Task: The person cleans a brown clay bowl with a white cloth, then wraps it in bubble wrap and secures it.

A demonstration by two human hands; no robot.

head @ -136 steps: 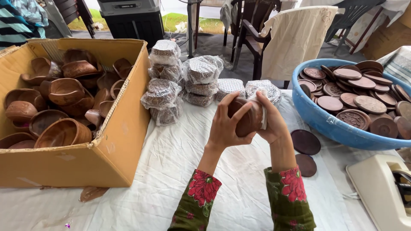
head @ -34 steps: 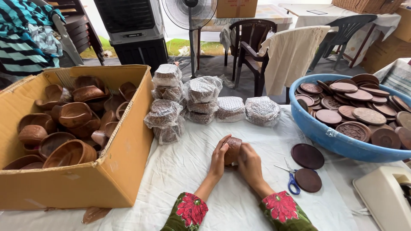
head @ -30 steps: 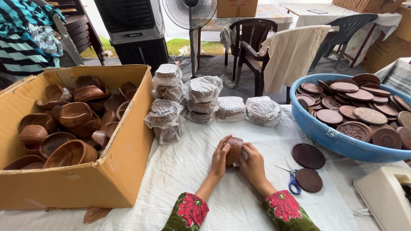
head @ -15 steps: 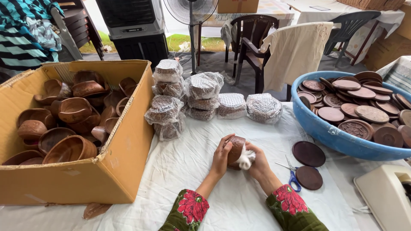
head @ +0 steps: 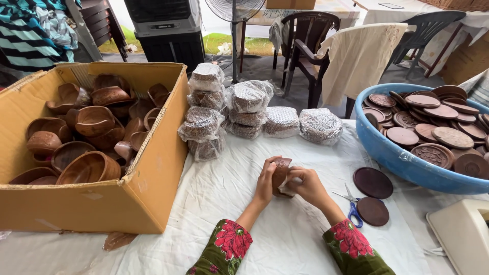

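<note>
The left hand (head: 266,179) and right hand (head: 304,182) are both clamped on a small brown carved wooden bowl (head: 279,173), held on edge just above the white tablecloth (head: 214,193). A white cloth scrap (head: 286,187) shows beneath the right fingers; most of the bowl is hidden by both hands. Blue-handled scissors (head: 351,209) lie near, partly behind the right forearm. The blue plastic tub (head: 392,153) is cut off at the frame edge.
</note>
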